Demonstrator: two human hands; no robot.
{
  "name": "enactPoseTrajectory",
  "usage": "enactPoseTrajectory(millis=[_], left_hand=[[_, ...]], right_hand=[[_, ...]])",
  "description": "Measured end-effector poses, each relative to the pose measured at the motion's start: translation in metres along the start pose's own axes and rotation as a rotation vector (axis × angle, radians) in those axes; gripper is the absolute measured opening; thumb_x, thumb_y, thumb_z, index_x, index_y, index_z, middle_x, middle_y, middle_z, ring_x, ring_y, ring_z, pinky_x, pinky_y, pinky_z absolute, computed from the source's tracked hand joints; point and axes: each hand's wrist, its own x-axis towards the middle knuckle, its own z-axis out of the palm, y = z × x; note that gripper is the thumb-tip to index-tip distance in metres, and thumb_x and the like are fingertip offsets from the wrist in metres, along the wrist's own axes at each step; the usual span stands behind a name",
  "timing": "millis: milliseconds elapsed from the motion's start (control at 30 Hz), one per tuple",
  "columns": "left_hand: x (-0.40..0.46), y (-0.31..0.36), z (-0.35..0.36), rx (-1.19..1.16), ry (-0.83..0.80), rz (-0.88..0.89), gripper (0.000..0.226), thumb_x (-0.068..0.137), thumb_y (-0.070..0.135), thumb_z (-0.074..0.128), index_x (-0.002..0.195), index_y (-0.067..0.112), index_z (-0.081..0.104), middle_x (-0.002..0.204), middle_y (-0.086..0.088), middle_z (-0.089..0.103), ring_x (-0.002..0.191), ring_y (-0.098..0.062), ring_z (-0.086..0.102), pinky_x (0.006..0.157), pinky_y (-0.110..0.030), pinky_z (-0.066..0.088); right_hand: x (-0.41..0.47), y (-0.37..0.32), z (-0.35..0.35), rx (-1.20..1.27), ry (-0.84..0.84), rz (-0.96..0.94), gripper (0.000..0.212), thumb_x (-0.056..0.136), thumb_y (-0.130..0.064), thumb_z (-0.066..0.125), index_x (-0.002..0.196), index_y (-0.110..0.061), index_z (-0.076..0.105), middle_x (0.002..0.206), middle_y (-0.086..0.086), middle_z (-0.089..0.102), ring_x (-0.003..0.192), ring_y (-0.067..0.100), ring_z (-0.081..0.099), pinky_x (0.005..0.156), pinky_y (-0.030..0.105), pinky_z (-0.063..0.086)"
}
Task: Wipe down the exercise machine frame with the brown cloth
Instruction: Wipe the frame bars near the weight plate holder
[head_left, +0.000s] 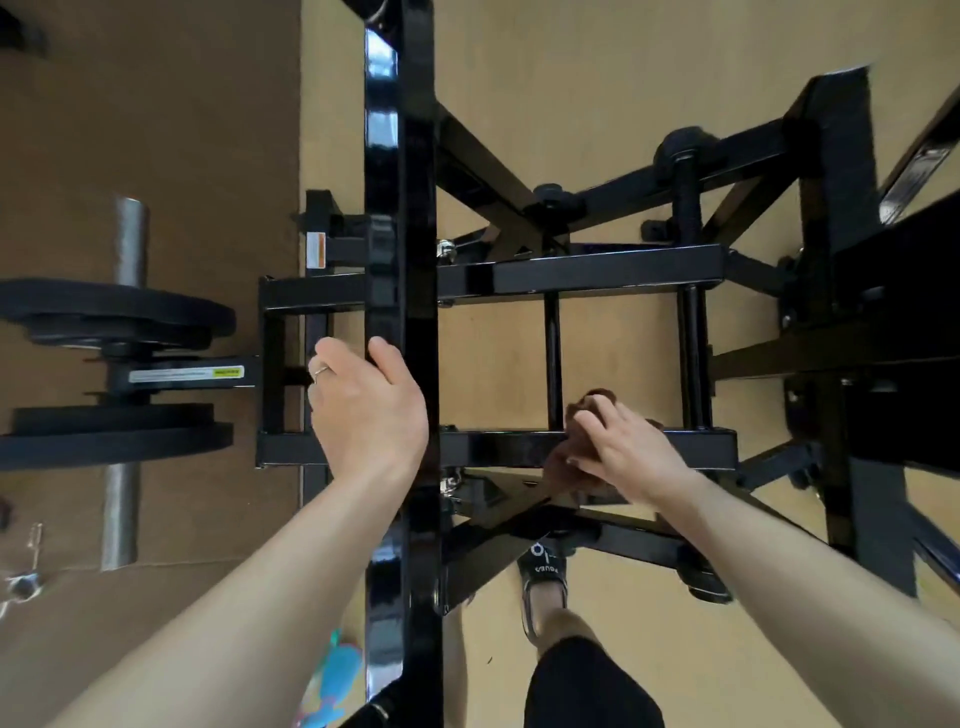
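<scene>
One black exercise machine frame (400, 208) fills the view from above; its long glossy beam runs top to bottom and serves as the landmark. Two hands are visible. The left hand (363, 405) rests on the left edge of that beam, fingers (324, 371) curled over the side, thumb on top, one ring on a finger. The right hand (631, 452) lies right of the beam on the nearer of two crossbars (519, 447), fingers bent and pressing one brown cloth (582, 415) bunched against the bar. Two black weight plates (114, 312) on one steel sleeve (130, 239) sit left of the beam. One sandalled foot (545, 571) stands below the crossbar, right of the beam. The floor (597, 78) is tan right of the beam, with a brown mat (156, 104) to the left.
</scene>
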Motion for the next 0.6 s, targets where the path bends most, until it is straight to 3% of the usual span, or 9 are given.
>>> enactPoseTrajectory(millis=[67, 133, 233, 300, 433, 600], left_hand=[[0.011, 0.012, -0.012, 0.042, 0.006, 0.082, 0.037, 0.108, 0.038, 0.04, 0.126, 0.006, 0.043, 0.126, -0.018, 0.053, 0.112, -0.039, 0.054, 0.098, -0.055, 0.047], [0.031, 0.038, -0.011, 0.024, 0.018, 0.152, 0.046, 0.107, 0.045, 0.038, 0.136, 0.009, 0.039, 0.132, -0.017, 0.049, 0.117, -0.036, 0.052, 0.1, -0.051, 0.045], [0.06, 0.076, 0.008, 0.067, -0.037, 0.222, 0.062, 0.108, 0.052, 0.03, 0.159, 0.02, 0.019, 0.148, -0.019, 0.038, 0.127, -0.035, 0.049, 0.106, -0.051, 0.043], [0.071, 0.079, 0.021, 0.071, -0.036, 0.268, 0.061, 0.109, 0.049, 0.028, 0.163, 0.026, 0.012, 0.153, -0.018, 0.035, 0.123, -0.035, 0.055, 0.098, -0.052, 0.051], [0.075, 0.07, 0.032, 0.031, 0.026, 0.281, 0.056, 0.109, 0.047, 0.029, 0.161, 0.03, 0.016, 0.153, -0.015, 0.037, 0.115, -0.034, 0.06, 0.084, -0.053, 0.057], [0.076, 0.071, 0.035, 0.028, 0.057, 0.284, 0.054, 0.109, 0.046, 0.032, 0.159, 0.031, 0.018, 0.148, -0.012, 0.041, 0.103, -0.032, 0.063, 0.075, -0.05, 0.058]], right_hand=[[-0.002, 0.006, -0.022, 0.089, -0.02, 0.104, 0.05, 0.1, -0.049, 0.058, 0.139, -0.023, 0.042, 0.147, 0.007, 0.038, 0.12, 0.025, 0.053, 0.097, 0.038, 0.051], [0.009, -0.002, -0.047, 0.174, 0.114, 0.138, 0.052, 0.101, -0.044, 0.059, 0.142, -0.02, 0.04, 0.148, 0.008, 0.036, 0.124, 0.026, 0.052, 0.099, 0.038, 0.053], [0.056, -0.03, -0.082, 0.157, 0.369, 0.025, 0.059, 0.098, -0.045, 0.061, 0.145, -0.017, 0.039, 0.151, 0.012, 0.033, 0.132, 0.029, 0.048, 0.105, 0.044, 0.052], [0.099, -0.054, -0.1, 0.099, 0.437, -0.076, 0.062, 0.096, -0.047, 0.062, 0.145, -0.016, 0.04, 0.151, 0.014, 0.034, 0.134, 0.032, 0.047, 0.107, 0.045, 0.048], [0.173, -0.086, -0.111, -0.127, 0.375, -0.247, 0.064, 0.098, -0.047, 0.062, 0.148, -0.011, 0.043, 0.154, 0.019, 0.037, 0.14, 0.039, 0.04, 0.117, 0.049, 0.036], [0.214, -0.093, -0.089, -0.138, 0.193, -0.193, 0.062, 0.099, -0.04, 0.063, 0.15, -0.014, 0.039, 0.162, 0.016, 0.027, 0.153, 0.044, 0.019, 0.127, 0.053, 0.019]])
